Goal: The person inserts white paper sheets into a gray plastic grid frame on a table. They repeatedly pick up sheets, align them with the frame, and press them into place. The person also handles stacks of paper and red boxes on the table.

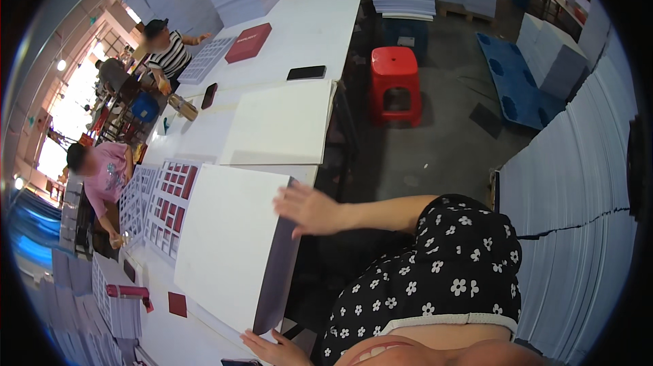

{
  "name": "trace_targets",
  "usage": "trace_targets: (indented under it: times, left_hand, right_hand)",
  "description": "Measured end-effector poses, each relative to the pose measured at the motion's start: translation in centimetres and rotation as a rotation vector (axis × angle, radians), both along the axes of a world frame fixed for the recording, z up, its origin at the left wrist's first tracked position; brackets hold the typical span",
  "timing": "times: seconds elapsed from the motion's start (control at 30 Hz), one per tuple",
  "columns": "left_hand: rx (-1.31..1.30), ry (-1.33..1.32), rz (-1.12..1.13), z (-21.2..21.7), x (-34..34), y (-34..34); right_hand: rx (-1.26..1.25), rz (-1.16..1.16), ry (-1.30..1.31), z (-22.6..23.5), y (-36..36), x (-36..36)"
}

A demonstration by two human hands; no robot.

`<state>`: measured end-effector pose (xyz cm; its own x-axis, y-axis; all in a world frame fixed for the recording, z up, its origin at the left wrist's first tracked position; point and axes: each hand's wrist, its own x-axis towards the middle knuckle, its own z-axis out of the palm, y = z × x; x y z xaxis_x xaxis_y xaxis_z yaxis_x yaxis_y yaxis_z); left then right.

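A thick white block, or a stack of large white sheets (228,230), lies on the table, its side in shadow. My right hand (309,209) is at the edge of its upper corner, fingers spread and palm flat. At the block's lower corner is my left hand (269,349), fingers stretched out along the edge. Neither hand is closed on anything. Just beyond the block lies a white grid tray (170,206) with dark red pieces in several cells. Another white grid tray (138,203) sits beside it.
White boards (279,121) lie farther up the table, with a black phone (306,73) and a red box (248,43). A red stool (394,84) stands on the floor. Tall sheet stacks (571,216) rise at the right. Two people work across the table, one in pink (109,172).
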<state>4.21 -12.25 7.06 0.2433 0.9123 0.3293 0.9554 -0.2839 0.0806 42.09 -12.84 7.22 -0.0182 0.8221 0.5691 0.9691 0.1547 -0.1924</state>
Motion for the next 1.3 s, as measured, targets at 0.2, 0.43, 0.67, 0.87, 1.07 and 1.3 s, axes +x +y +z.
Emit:
trace_targets:
  times: [0.2, 0.43, 0.67, 0.87, 1.07, 1.3]
  left_hand:
    - [-0.049, -0.721, -0.049, -1.9, -1.4, 1.7]
    - [-0.125, -1.128, -0.125, -3.3, -1.7, 3.8]
    - [0.030, -1.011, 0.248, -9.3, -10.6, 9.4]
    - [0.075, -0.470, 0.349, -11.7, -12.4, 11.9]
    - [-0.020, -0.470, 0.373, -9.5, -13.0, 12.3]
    - [-0.023, -0.438, 0.393, -8.9, -13.0, 12.0]
  right_hand:
    - [0.092, -0.133, 0.750, -1.4, 1.9, 4.1]
    - [-0.138, -0.225, 0.999, -2.8, 4.9, 3.4]
    - [0.125, 0.075, 0.700, 8.8, 13.7, 4.7]
    - [-0.103, 0.316, -0.050, 14.2, 32.4, -4.5]
    - [-0.587, 0.180, -0.547, 5.0, 47.0, -7.6]
    - [-0.944, 0.048, -0.577, 1.0, 53.5, -10.2]
